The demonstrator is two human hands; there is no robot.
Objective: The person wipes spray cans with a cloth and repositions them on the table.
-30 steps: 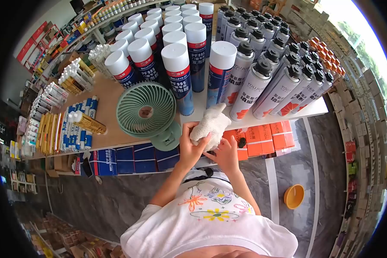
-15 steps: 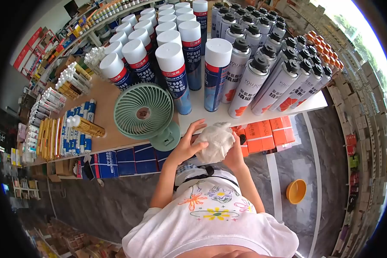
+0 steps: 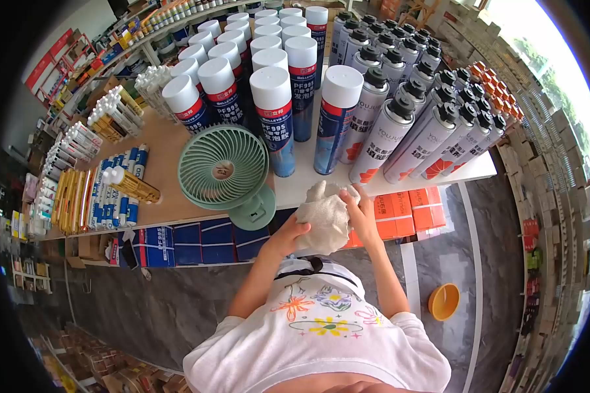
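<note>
Between my two hands is a bunched whitish cloth (image 3: 323, 219), in front of the table edge. My left hand (image 3: 287, 236) grips its left side, and my right hand (image 3: 360, 213) holds its upper right part. Some fingers are hidden by the cloth. A green fan (image 3: 223, 169) stands on the table to the left. Just beyond the cloth, a blue can with a white cap (image 3: 336, 121) stands upright beside grey cans with black tops (image 3: 383, 137).
Rows of white-capped blue cans (image 3: 273, 118) stand behind the fan. Tubes (image 3: 134, 185) lie on the left of the table (image 3: 152, 141). Orange boxes (image 3: 393, 216) and blue boxes (image 3: 187, 243) sit below. A yellow bowl (image 3: 444, 302) is on the floor.
My left hand has moved down and closed more on the cloth. The right hand has shifted up over the cloth's upper right side. The cloth has changed shape, and the view has shifted slightly.
</note>
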